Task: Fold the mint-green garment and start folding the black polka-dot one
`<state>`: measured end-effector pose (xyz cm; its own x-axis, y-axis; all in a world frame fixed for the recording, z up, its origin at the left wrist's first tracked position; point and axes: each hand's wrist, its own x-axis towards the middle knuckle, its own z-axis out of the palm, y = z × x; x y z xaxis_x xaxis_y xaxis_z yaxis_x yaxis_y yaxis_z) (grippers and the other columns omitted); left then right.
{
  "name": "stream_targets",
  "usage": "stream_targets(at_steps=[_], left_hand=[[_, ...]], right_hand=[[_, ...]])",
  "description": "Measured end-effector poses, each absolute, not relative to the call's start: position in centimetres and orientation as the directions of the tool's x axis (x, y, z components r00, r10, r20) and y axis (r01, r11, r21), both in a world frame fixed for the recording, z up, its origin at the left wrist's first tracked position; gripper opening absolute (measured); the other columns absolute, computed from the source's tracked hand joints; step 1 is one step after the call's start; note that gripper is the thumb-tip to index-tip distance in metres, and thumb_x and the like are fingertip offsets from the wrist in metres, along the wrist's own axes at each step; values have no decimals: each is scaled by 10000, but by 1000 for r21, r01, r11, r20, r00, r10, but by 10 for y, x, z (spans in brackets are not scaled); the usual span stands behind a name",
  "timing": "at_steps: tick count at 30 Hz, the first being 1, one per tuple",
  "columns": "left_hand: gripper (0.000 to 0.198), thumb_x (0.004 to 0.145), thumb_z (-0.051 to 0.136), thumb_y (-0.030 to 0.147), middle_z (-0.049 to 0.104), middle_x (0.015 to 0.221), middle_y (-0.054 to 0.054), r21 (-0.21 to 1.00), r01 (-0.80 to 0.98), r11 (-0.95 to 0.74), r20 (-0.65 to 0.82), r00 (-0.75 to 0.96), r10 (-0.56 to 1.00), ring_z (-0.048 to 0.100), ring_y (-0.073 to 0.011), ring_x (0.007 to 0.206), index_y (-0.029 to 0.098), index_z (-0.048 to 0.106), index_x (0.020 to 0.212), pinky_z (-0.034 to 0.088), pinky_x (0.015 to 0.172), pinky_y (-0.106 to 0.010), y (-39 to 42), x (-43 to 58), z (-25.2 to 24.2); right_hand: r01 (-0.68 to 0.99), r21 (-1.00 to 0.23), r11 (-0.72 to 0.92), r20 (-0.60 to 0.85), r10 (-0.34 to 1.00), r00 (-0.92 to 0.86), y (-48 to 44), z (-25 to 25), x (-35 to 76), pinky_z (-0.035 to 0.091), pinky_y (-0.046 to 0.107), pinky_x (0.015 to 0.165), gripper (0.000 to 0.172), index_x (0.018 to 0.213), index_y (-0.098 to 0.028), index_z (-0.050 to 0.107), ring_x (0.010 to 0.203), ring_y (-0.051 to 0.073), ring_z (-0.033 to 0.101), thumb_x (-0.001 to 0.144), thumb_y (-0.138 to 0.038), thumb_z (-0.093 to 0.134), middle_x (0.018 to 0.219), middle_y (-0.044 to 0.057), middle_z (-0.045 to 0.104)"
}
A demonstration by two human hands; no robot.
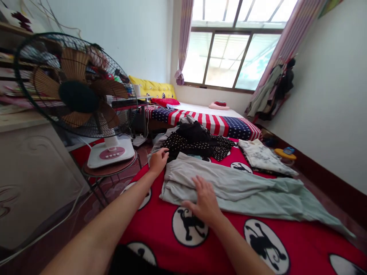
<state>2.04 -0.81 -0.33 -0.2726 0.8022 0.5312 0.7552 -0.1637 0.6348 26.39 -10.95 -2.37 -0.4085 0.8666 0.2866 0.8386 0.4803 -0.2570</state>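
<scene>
Right hand (205, 200) lies open over trousers (243, 187); grip of left hand (158, 162) cannot be determined. From the right: clothes pile (192, 133) twelve o'clock, folded garments (263, 156) two, fan (78, 96) ten.

A: How many bare hands do you have out?
B: Two, your left hand (158, 162) and your right hand (204, 198).
A: Garments under your right hand?
B: One long, pale grey-green cloth garment (246, 187).
A: Heaps just beyond your left hand?
B: One loose heap of black and white-dotted clothes (186, 145).
A: Folded stacks, beyond your right hand and off to its right?
B: One, a white floral cloth stack (262, 156).
A: Fans left of your left hand?
B: One round, green-caged electric fan (77, 96), five brown blades (73, 63).
A: Pink striped curtains (185, 38) far beyond both your hands?
B: Two.
</scene>
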Motion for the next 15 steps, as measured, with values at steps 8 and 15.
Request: stream_targets(at_steps=[8, 15], left_hand=[[391, 865, 419, 395, 695, 722, -62, 790, 545, -279, 538, -398, 743, 657, -173, 643, 115, 645, 1019, 513, 639, -264, -55, 15, -33], [388, 783, 526, 414, 690, 757, -32, 889, 411, -200, 396, -474, 786, 625, -168, 636, 163, 671, 1041, 489, 641, -263, -58, 7, -37]], right_hand=[[875, -252, 413, 177, 909, -378, -111, -26, 183, 307, 594, 1025, 1046, 1512, -176, 184, 1388, 440, 228, 671, -461, 736, 1551, 275, 80], [934, -48, 353, 157, 926, -342, -80, -19, 177, 530, 368, 743, 595, 1457, -96, 305, 1058, 288, 626, 874, -106, 423, 1316, 313, 494]])
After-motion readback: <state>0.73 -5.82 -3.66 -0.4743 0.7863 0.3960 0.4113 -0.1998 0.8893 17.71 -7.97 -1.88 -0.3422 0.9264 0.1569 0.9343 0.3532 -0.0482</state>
